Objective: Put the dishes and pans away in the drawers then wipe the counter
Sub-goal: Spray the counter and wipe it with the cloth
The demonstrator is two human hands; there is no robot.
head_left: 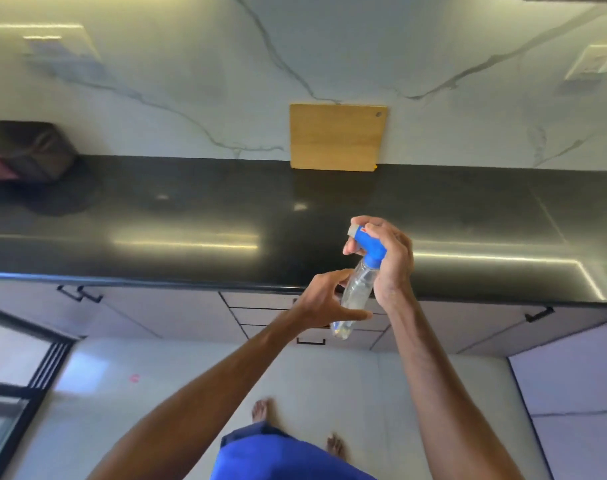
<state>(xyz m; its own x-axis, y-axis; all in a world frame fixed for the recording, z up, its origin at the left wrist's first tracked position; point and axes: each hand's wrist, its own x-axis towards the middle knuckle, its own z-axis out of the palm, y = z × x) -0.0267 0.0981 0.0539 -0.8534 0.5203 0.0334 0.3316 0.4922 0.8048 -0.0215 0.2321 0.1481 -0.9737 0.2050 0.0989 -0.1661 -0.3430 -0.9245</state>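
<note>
Where the glossy black worktop (191, 220) reaches its front edge, a clear plastic spray bottle (355, 292) with a blue trigger head is held tilted in the air. Its rounded base hangs out over the pale, flat-fronted drawers (250, 315) below. The right hand (388, 261) grips the blue head, fingers curled round the neck and trigger. The left hand (324, 299) is spread beside the cylinder's lower half, fingers apart and loosely bent, the thumb lying across the clear body near the base. At the back of the worktop a rectangular wooden cutting board (338, 137), with a small hole in one corner, leans upright against the white, grey-veined marble wall (191, 81). A dark, soft-looking bag (28, 150) sits blurred at the far left
</note>
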